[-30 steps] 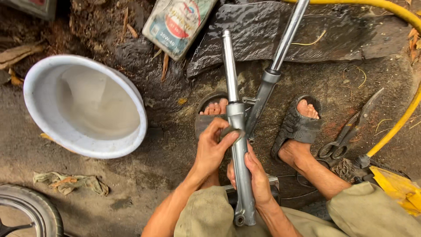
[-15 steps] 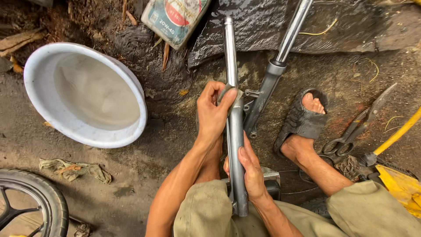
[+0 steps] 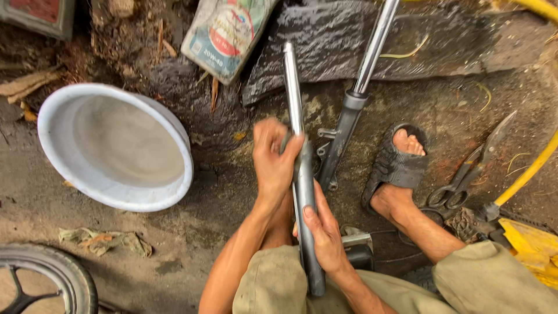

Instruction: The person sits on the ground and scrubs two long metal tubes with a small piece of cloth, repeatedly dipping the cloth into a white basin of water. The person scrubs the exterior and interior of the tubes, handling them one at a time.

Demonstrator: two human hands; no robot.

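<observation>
I hold a grey motorcycle fork leg (image 3: 303,192) upright between my knees, its chrome inner tube pointing away from me. My left hand (image 3: 273,160) is wrapped around the top of the grey outer tube, where the chrome tube enters. My right hand (image 3: 322,232) grips the outer tube lower down, thumb on its front. A second fork leg (image 3: 349,125) lies on the ground just beyond, leaning to the upper right. My right foot in a dark sandal (image 3: 398,166) rests to the right of it.
A white plastic basin (image 3: 116,148) stands at the left. An oil pouch (image 3: 224,35) lies at the top, a dirty rag (image 3: 104,241) and a wheel (image 3: 46,285) at the lower left. Metal shears (image 3: 471,171) and a yellow hose (image 3: 526,171) are at the right.
My left hand has slid up the fork leg towards the chrome tube. My right hand stayed low on the outer tube. The view has shifted slightly.
</observation>
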